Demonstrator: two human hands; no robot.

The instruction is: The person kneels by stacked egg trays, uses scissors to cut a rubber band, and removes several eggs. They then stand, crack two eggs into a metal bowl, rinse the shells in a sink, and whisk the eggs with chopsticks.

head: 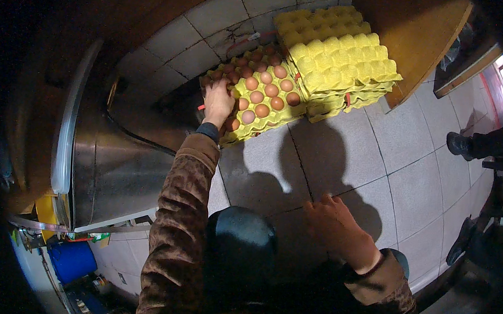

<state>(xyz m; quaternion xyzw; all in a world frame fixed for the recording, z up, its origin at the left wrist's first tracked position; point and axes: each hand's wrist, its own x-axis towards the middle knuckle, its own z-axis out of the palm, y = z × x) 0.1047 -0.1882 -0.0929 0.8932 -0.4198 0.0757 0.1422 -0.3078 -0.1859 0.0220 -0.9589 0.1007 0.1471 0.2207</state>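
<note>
My left hand (218, 101) reaches over the left side of a yellow pulp egg tray (235, 136), its fingers down among the eggs. Whether those fingers grip an egg is hidden. Brown eggs (271, 90) fill many of the tray's cups, the rear ones in shadow. At least one more tray shows beneath this one. My right hand (341, 232) hangs above the tiled floor near my knee, with fingers bent. Nothing shows in it, though its palm side is turned away.
Beside the eggs, yellow egg trays (344, 62) are stacked with red ties at their edges. A wooden panel (412, 46) stands behind them on the right. A metal cabinet (124, 172) flanks my left arm. Another person's shoe (460, 145) is at far right; a blue bucket (72, 260) sits lower left.
</note>
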